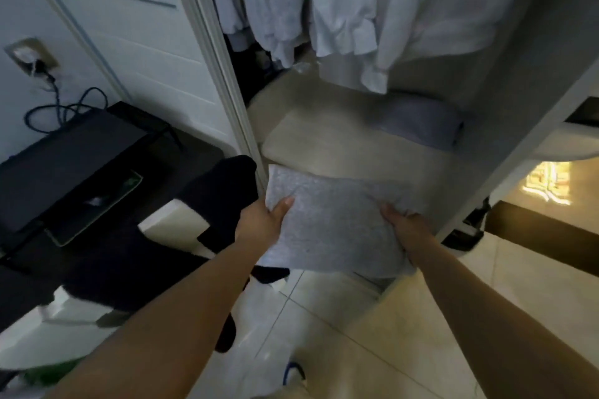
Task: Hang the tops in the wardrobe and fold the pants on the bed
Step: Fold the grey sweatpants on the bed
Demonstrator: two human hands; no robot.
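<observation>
Both forearms reach forward from the bottom edge of the view, bare to the wrist. We note the left hand (263, 220) at the left edge of a folded grey garment (334, 220), thumb lying on top of the cloth and the remaining fingers hidden underneath. Right hand (406, 227) grips the garment's right edge, fingers curled over the fabric. Hands are apart, one clamped on each side, garment held flat between them.

Garment position: at the open front of the wardrobe (505, 126), its far edge over the front edge of the wardrobe floor. We cannot tell whether it touches the beige folded pile (324, 136) lying on that floor just behind it. Towards the right rear corner of the same floor sits a folded lavender item (418, 121). Hanging tops (340, 0), pale grey and white, fill the upper part of the wardrobe, hems and cuffs well above the floor items.

Left of the wardrobe's white door frame (220, 52): a dark cloth (223, 191) just beside our left hand, a black flat case (64, 159) with a tablet-like device (97, 207) at its near edge, and a blue cable (61, 107) running to a wall socket (29, 55). Tiled floor (372, 334) below.
</observation>
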